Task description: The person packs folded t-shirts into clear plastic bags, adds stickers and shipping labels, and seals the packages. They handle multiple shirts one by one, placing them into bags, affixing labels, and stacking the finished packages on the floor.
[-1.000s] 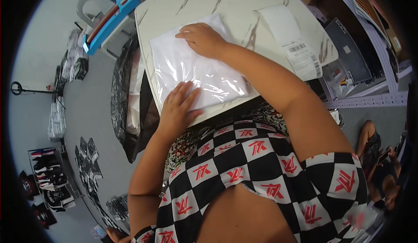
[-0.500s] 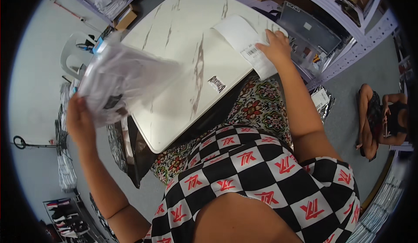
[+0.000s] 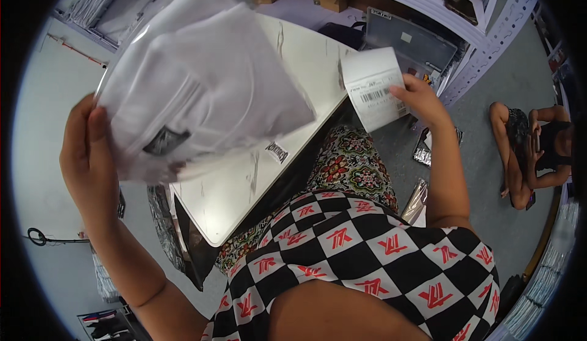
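Observation:
My left hand point(image 3: 92, 151) grips the edge of a clear plastic bag with a folded white garment point(image 3: 214, 90) inside, raised over the left part of the table. A dark label shows through the plastic near my fingers. My right hand point(image 3: 425, 99) pinches a white paper label point(image 3: 376, 90) with a printed barcode, held up past the table's right edge. Beneath both lies the white marble-patterned table point(image 3: 214, 212), with a small black-and-white printed tag point(image 3: 277, 152) near its front edge. The bag hides much of the tabletop.
A grey case point(image 3: 406, 38) stands open beyond the table, beside a pale purple metal shelf point(image 3: 489, 47). Small cardboard boxes point(image 3: 330, 2) sit at the back. Another person point(image 3: 538, 145) sits on the floor at the right. Black plastic point(image 3: 168, 231) hangs by the table's left corner.
My left hand has lifted the bagged garment higher and closer. My right hand has picked the label up off the table and moved it to the right. The view has shifted somewhat.

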{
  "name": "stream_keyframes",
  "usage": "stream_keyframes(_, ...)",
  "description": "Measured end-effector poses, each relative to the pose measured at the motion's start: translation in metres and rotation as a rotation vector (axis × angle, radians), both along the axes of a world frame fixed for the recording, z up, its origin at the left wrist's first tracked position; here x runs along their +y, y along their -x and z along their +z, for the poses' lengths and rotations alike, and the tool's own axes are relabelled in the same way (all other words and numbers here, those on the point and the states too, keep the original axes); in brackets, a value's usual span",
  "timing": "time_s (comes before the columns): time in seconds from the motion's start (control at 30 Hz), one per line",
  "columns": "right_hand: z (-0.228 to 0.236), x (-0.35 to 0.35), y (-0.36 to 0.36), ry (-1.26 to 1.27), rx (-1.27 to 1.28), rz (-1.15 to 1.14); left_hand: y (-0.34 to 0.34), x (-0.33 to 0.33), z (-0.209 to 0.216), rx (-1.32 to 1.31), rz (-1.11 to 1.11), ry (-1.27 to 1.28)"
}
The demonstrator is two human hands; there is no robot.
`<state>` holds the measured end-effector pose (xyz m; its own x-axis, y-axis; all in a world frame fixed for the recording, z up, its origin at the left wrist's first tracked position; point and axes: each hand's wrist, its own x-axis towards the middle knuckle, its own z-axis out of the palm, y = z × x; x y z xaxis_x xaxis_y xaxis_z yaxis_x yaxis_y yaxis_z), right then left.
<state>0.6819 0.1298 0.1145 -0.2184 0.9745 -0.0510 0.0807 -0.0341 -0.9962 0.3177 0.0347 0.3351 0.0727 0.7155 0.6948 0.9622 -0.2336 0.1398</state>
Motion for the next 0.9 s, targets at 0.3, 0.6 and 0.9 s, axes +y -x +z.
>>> stream_keyframes(0.3,0.069,-0.051,0.012,-1.025,-0.228,-0.147,-0.077,0.043,-0.010,0.004,-0.355,-0.056)
stream_keyframes(0.6,0.049,-0.052,-0.022,-1.077,-0.141,-0.414,-0.142,0.051,-0.050,-0.173,-0.624,0.201)
stream_keyframes(0.9,0.013,-0.096,-0.082,-0.492,0.233,-0.277,-0.158,0.085,-0.074,-0.237,-0.529,0.219)
